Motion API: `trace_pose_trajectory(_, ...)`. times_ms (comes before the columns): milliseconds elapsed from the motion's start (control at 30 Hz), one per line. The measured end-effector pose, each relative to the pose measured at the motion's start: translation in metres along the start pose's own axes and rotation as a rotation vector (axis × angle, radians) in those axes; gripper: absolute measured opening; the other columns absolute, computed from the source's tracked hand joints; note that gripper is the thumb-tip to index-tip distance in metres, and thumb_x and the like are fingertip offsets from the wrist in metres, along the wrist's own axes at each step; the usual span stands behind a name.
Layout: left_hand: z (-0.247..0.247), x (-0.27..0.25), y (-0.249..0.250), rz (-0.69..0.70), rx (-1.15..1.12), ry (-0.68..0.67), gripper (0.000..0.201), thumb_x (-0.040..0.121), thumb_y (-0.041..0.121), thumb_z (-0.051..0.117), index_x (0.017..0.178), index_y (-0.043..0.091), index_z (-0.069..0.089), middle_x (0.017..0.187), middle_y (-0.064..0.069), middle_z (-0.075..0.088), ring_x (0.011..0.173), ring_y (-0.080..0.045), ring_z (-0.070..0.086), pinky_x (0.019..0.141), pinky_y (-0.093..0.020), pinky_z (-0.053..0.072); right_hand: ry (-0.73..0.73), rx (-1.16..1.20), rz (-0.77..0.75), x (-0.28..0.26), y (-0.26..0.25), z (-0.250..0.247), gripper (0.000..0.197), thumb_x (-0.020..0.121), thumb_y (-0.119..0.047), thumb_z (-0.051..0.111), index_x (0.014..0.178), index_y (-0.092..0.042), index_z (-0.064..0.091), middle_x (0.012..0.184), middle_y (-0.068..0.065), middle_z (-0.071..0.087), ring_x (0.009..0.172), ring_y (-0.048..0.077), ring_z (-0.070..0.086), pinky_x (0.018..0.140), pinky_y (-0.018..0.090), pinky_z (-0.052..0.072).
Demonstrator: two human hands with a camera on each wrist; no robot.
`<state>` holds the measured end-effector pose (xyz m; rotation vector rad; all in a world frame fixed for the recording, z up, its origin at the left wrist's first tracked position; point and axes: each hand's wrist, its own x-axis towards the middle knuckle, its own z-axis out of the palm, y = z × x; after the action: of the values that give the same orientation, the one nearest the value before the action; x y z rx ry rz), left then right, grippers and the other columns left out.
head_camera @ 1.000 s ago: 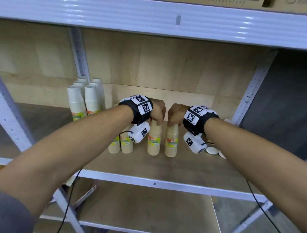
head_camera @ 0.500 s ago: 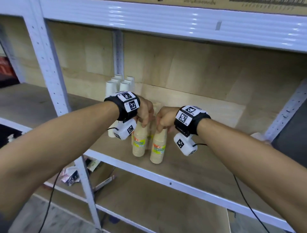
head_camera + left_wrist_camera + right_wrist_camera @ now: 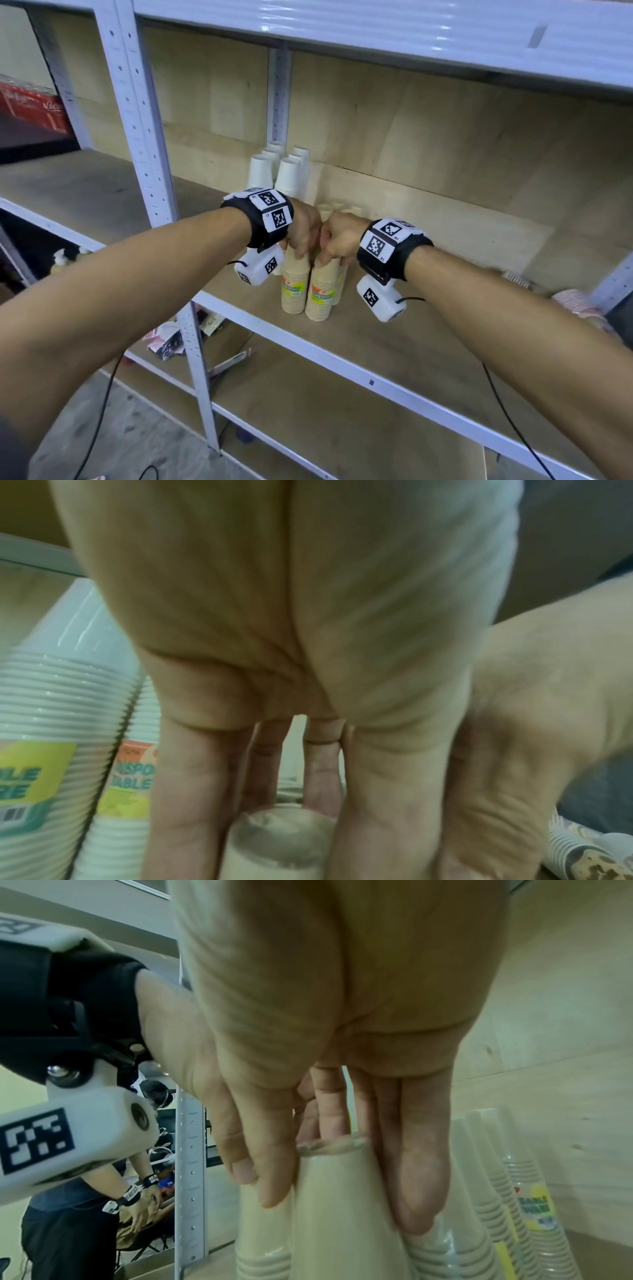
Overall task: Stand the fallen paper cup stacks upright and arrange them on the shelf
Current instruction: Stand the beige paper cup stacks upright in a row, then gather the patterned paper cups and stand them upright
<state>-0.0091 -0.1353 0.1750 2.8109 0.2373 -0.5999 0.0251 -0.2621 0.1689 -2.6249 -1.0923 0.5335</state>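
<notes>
Two tan paper cup stacks with green-and-orange labels stand upright side by side near the shelf's front edge. My left hand (image 3: 301, 240) grips the top of the left stack (image 3: 294, 286). My right hand (image 3: 334, 247) grips the top of the right stack (image 3: 321, 294). The knuckles of both hands touch. In the left wrist view the left hand's fingers (image 3: 192, 791) curl round a tan stack top (image 3: 277, 840). The right wrist view shows my fingers (image 3: 416, 1191) and thumb round the other tan stack (image 3: 337, 1213), with its neighbour (image 3: 263, 1250) beside it.
Several white cup stacks (image 3: 274, 171) stand at the back by a grey upright (image 3: 279, 96). More tan stacks (image 3: 334, 207) stand behind my hands. Patterned cups (image 3: 575, 303) lie at the shelf's right end. The shelf board (image 3: 394, 329) is bare between. Another person (image 3: 85, 1218) is beyond the rack.
Both hands have carried their stacks leftward along the shelf toward the white stacks and drawn them together. The head view has swung left and down.
</notes>
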Motion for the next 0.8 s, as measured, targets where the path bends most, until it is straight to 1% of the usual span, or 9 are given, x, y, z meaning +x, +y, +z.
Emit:
trace_pose_trajectory(100, -0.005, -0.001, -0.001, 0.001, -0.001, 0.016, 0.039, 0.077, 0.008, 0.077, 0.114, 0.003, 0.066, 0.101, -0.014, 0.067, 0.078, -0.020, 0.064, 0.079, -0.035, 0.059, -0.017, 0.035, -0.012, 0.002, 0.002, -0.004, 0.027, 0.076, -0.017, 0.082, 0.073, -0.014, 0.056, 0.081, 0.007, 0.064, 0.081, 0.027, 0.067, 0.077, 0.039, 0.059)
trace_pose_trajectory(167, -0.011, -0.002, 0.001, -0.001, 0.003, 0.029, 0.041, 0.073, 0.011, 0.078, 0.112, 0.006, 0.067, 0.105, -0.016, 0.071, 0.076, -0.020, 0.063, 0.079, -0.036, 0.059, 0.006, 0.051, -0.010, 0.003, 0.005, -0.009, 0.028, 0.075, -0.019, 0.083, 0.076, -0.014, 0.056, 0.071, 0.004, 0.063, 0.067, 0.023, 0.065, 0.067, 0.035, 0.058)
trace_pose_trajectory(233, -0.021, -0.003, 0.005, -0.012, 0.027, 0.058, 0.040, 0.067, 0.011, 0.080, 0.106, 0.009, 0.068, 0.091, -0.012, 0.072, 0.068, -0.019, 0.061, 0.069, -0.031, 0.056, 0.042, 0.055, -0.005, 0.002, 0.008, -0.015, 0.027, 0.073, -0.020, 0.083, 0.075, -0.015, 0.057, 0.062, 0.001, 0.061, 0.059, 0.020, 0.061, 0.062, 0.030, 0.055)
trace_pose_trajectory(300, -0.033, -0.003, 0.012, -0.015, 0.041, 0.117, 0.033, 0.071, 0.011, 0.079, 0.102, 0.010, 0.068, 0.070, -0.004, 0.069, 0.058, -0.017, 0.061, 0.061, -0.026, 0.051, 0.082, 0.054, 0.006, 0.001, 0.012, -0.023, 0.025, 0.072, -0.020, 0.084, 0.078, -0.014, 0.060, 0.064, 0.003, 0.061, 0.061, 0.022, 0.063, 0.065, 0.033, 0.057)
trace_pose_trajectory(333, -0.040, -0.003, 0.016, -0.005, 0.041, 0.152, 0.030, 0.074, 0.012, 0.079, 0.101, 0.010, 0.067, 0.065, -0.002, 0.067, 0.056, -0.017, 0.061, 0.061, -0.026, 0.050, 0.099, 0.042, 0.011, 0.000, 0.015, -0.028, 0.024, 0.072, -0.021, 0.083, 0.081, -0.014, 0.062, 0.067, 0.003, 0.063, 0.065, 0.023, 0.065, 0.068, 0.035, 0.059)
trace_pose_trajectory(400, -0.051, 0.002, 0.027, 0.026, 0.037, 0.225, 0.028, 0.076, 0.013, 0.078, 0.101, 0.012, 0.067, 0.073, -0.003, 0.067, 0.061, -0.018, 0.062, 0.064, -0.028, 0.052, 0.132, 0.019, 0.030, -0.002, 0.026, -0.039, 0.023, 0.073, -0.024, 0.082, 0.086, -0.014, 0.066, 0.073, 0.003, 0.066, 0.071, 0.023, 0.069, 0.073, 0.039, 0.060)
trace_pose_trajectory(533, -0.063, 0.021, 0.061, 0.110, -0.006, 0.310, 0.023, 0.076, 0.017, 0.077, 0.095, 0.021, 0.065, 0.074, -0.001, 0.063, 0.060, -0.015, 0.058, 0.062, -0.027, 0.050, 0.242, -0.022, 0.128, -0.016, 0.063, -0.061, 0.024, 0.076, -0.027, 0.080, 0.092, -0.016, 0.066, 0.067, -0.001, 0.064, 0.062, 0.017, 0.063, 0.062, 0.028, 0.052)
trace_pose_trajectory(667, -0.065, 0.042, 0.108, 0.236, -0.001, 0.327, 0.026, 0.078, 0.026, 0.079, 0.100, 0.025, 0.063, 0.084, 0.002, 0.062, 0.066, -0.015, 0.060, 0.058, -0.024, 0.047, 0.298, -0.046, 0.286, -0.036, 0.112, -0.077, 0.029, 0.077, -0.032, 0.079, 0.097, -0.015, 0.067, 0.076, 0.002, 0.067, 0.078, 0.022, 0.070, 0.070, 0.032, 0.055)
trace_pose_trajectory(800, -0.055, 0.064, 0.160, 0.370, 0.000, 0.305, 0.029, 0.082, 0.032, 0.075, 0.106, 0.024, 0.062, 0.093, 0.001, 0.062, 0.070, -0.015, 0.059, 0.058, -0.023, 0.048, 0.351, -0.056, 0.431, -0.066, 0.164, -0.086, 0.034, 0.080, -0.029, 0.078, 0.106, -0.008, 0.070, 0.092, 0.002, 0.065, 0.089, 0.022, 0.066, 0.073, 0.030, 0.051)
